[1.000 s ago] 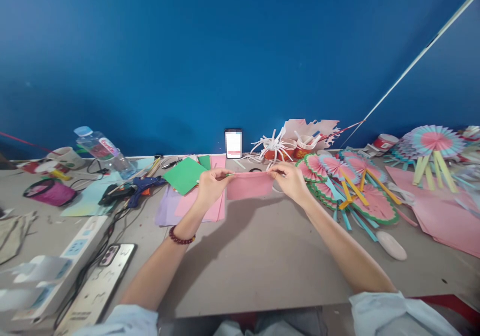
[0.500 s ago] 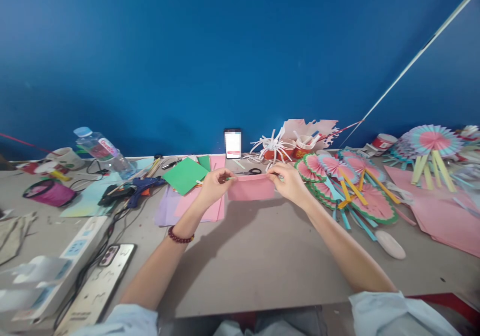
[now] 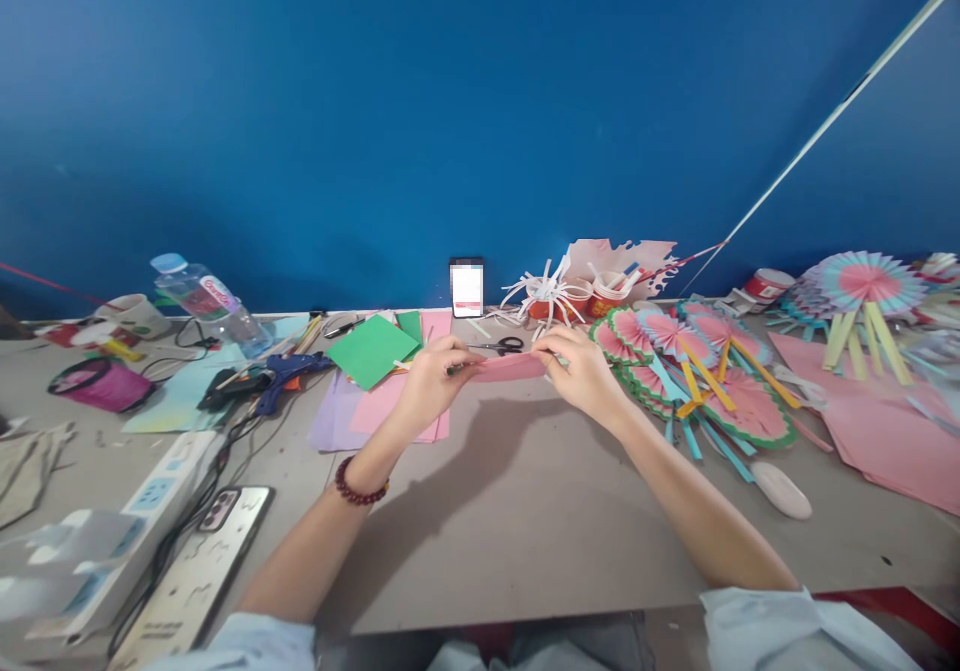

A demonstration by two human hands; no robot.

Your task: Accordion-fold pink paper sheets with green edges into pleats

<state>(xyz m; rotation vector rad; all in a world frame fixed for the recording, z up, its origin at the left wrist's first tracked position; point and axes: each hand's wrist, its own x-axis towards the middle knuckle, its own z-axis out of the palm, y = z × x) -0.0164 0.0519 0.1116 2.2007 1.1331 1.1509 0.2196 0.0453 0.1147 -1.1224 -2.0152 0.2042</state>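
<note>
A strip of pink paper is stretched between my two hands, a little above the grey table. My left hand pinches its left end, fingers closed, with a dark bead bracelet at the wrist. At the other end my right hand holds the paper between thumb and fingers. The strip tilts so that only a narrow band of its face shows. Just behind it lie black-handled scissors. To the left of my left hand are green paper sheets on top of pink and purple sheets.
Pleated watermelon-like paper fans lie at the right, near a white oval object. A lit phone leans on the blue wall. At left are a blue glue gun, a bottle, a power strip and another phone.
The pink paper has tipped, so less of its face shows than before. My left hand has turned and moved slightly right along it; my right hand has barely moved.
</note>
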